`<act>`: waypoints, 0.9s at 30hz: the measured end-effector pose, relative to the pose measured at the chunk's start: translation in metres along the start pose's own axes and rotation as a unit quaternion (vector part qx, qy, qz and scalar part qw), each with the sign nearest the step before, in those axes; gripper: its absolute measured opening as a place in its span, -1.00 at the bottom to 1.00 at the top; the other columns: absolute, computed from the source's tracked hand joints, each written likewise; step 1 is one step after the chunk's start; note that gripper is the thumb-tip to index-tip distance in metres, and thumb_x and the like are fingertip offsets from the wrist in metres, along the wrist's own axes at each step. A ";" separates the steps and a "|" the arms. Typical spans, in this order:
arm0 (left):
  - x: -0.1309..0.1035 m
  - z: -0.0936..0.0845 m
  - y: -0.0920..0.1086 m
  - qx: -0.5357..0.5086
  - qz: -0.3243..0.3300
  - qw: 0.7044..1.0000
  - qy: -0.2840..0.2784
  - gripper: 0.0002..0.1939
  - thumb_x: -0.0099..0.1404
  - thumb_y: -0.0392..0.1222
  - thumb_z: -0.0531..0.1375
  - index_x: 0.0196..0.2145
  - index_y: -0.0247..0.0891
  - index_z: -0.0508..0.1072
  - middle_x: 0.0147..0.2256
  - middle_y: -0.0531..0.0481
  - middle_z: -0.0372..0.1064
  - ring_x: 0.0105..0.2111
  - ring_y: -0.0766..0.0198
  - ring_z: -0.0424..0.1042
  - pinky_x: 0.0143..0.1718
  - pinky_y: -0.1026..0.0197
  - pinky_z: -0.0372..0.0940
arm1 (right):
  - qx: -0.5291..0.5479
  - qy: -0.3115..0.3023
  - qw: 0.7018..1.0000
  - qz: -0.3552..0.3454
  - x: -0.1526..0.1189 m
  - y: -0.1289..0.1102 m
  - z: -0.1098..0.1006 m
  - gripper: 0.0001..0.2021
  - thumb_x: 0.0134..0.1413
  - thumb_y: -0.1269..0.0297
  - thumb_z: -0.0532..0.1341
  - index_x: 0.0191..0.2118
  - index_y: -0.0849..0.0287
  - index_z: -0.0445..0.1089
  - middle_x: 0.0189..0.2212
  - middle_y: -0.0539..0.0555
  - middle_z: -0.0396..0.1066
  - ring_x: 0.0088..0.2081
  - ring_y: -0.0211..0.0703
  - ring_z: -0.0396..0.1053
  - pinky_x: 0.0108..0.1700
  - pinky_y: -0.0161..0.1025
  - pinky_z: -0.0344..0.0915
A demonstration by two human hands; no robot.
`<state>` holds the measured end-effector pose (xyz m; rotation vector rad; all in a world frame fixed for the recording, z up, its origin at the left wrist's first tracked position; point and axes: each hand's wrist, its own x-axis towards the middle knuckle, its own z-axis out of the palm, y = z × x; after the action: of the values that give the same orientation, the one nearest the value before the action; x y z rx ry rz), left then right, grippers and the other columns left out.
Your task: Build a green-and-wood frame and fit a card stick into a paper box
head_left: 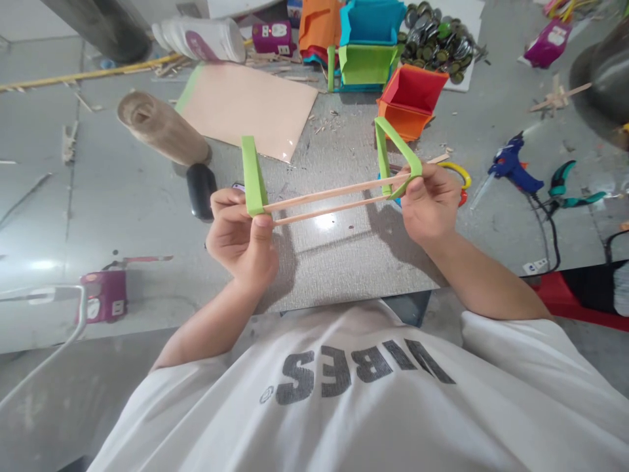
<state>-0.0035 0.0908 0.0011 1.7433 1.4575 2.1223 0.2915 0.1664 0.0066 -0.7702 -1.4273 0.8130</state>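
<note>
Held above the table is a frame made of two thin wooden sticks [334, 193] joining two folded green paper strips. My left hand [243, 236] pinches the lower end of the left green strip [253, 177], where the sticks meet it. At the other end, my right hand [432, 203] grips the corner of the right green strip [400, 144], which is bent into a triangle. Both hands are closed on the frame. The fingertips behind the strips are partly hidden.
Paper boxes in orange [319, 29], blue and green stand at the back beside a heap of bottle caps [437, 42]. A blue glue gun [515, 164] and pliers [565, 187] lie right. Left are a wooden bottle-shaped piece [162, 128], a black case [200, 190] and a beige sheet [250, 105].
</note>
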 end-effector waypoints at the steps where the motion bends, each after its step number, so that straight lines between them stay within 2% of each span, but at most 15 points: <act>1: 0.000 0.003 0.002 -0.011 0.001 1.000 0.010 -0.67 0.69 0.29 0.30 -0.16 0.09 0.54 -0.18 -0.07 0.36 -0.05 -0.05 0.47 -0.05 -0.24 0.45 | -0.002 0.000 1.000 -0.005 0.001 0.003 -0.002 -0.46 0.36 -0.48 0.50 -0.23 -0.08 0.61 -0.41 -0.02 0.40 -0.34 -0.06 0.37 -0.23 -0.05 0.37; 3: 0.000 0.007 0.006 -0.039 0.000 0.999 0.024 -0.66 0.65 0.32 0.36 -0.16 0.08 0.56 -0.20 -0.05 0.34 -0.05 -0.04 0.45 -0.04 -0.22 0.45 | -0.004 -0.012 1.000 -0.012 0.004 0.009 -0.009 -0.50 0.37 -0.44 0.52 -0.22 -0.11 0.61 -0.39 -0.01 0.41 -0.33 -0.05 0.37 -0.24 -0.05 0.37; 6: -0.002 0.011 0.007 -0.070 -0.013 0.997 0.026 -0.62 0.61 0.38 0.40 -0.15 0.08 0.59 -0.19 -0.04 0.34 -0.05 -0.03 0.43 -0.03 -0.20 0.46 | -0.031 -0.040 0.999 -0.004 0.007 0.017 -0.019 -0.48 0.37 -0.50 0.48 -0.21 -0.14 0.56 -0.38 0.02 0.39 -0.32 -0.01 0.36 -0.25 -0.01 0.38; 9: -0.004 0.010 0.006 -0.056 -0.026 0.998 0.018 -0.58 0.61 0.42 0.39 -0.16 0.07 0.58 -0.17 -0.04 0.37 -0.05 -0.02 0.46 -0.02 -0.19 0.48 | -0.033 -0.052 0.998 0.018 0.009 0.017 -0.023 -0.47 0.34 -0.49 0.50 -0.22 -0.13 0.53 -0.37 0.02 0.41 -0.30 -0.02 0.35 -0.26 -0.02 0.38; 12: -0.003 0.010 0.006 -0.033 -0.017 0.999 0.017 -0.56 0.64 0.41 0.37 -0.17 0.04 0.56 -0.19 -0.04 0.38 -0.06 -0.01 0.46 -0.05 -0.17 0.46 | 0.012 -0.043 0.998 0.041 0.010 0.011 -0.023 -0.52 0.35 -0.38 0.56 -0.24 -0.10 0.56 -0.38 -0.01 0.42 -0.33 -0.08 0.32 -0.28 -0.08 0.36; 16: 0.001 0.009 0.008 -0.038 0.002 0.999 0.010 -0.57 0.65 0.37 0.40 -0.19 0.02 0.57 -0.23 -0.03 0.40 -0.10 0.02 0.46 -0.06 -0.16 0.44 | 0.035 -0.019 0.998 0.042 0.012 0.003 -0.019 -0.49 0.37 -0.35 0.57 -0.33 -0.05 0.56 -0.43 -0.05 0.33 -0.40 -0.17 0.24 -0.35 -0.15 0.27; 21: 0.001 0.006 0.010 -0.130 -0.058 0.989 -0.023 -0.70 0.57 0.24 0.54 -0.17 0.05 0.69 -0.12 -0.06 0.48 -0.07 0.05 0.50 0.03 -0.12 0.44 | 0.020 0.023 0.999 0.029 0.013 0.004 -0.014 -0.39 0.32 -0.42 0.58 -0.39 -0.02 0.49 -0.46 -0.07 0.30 -0.41 -0.19 0.30 -0.32 -0.16 0.33; 24: 0.000 0.006 0.011 -0.164 -0.113 0.979 -0.035 -0.64 0.49 0.33 0.59 -0.15 0.06 0.71 -0.10 -0.06 0.50 -0.03 0.03 0.53 0.11 -0.12 0.47 | 0.004 0.051 0.999 0.008 0.015 0.007 -0.011 -0.37 0.29 -0.44 0.59 -0.43 -0.02 0.47 -0.48 -0.08 0.25 -0.44 -0.19 0.25 -0.35 -0.14 0.30; 27: 0.000 0.007 0.013 -0.149 -0.143 0.978 -0.032 -0.56 0.45 0.43 0.58 -0.18 0.04 0.71 -0.14 -0.06 0.52 -0.02 0.01 0.57 0.11 -0.12 0.52 | 0.008 0.072 0.997 -0.013 0.016 0.008 -0.008 -0.39 0.27 -0.37 0.62 -0.47 -0.02 0.47 -0.50 -0.08 0.20 -0.48 -0.20 0.18 -0.39 -0.13 0.20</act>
<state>0.0084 0.0881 0.0089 1.3911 1.2116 1.9921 0.2989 0.1841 0.0080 -0.7810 -1.2981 0.7329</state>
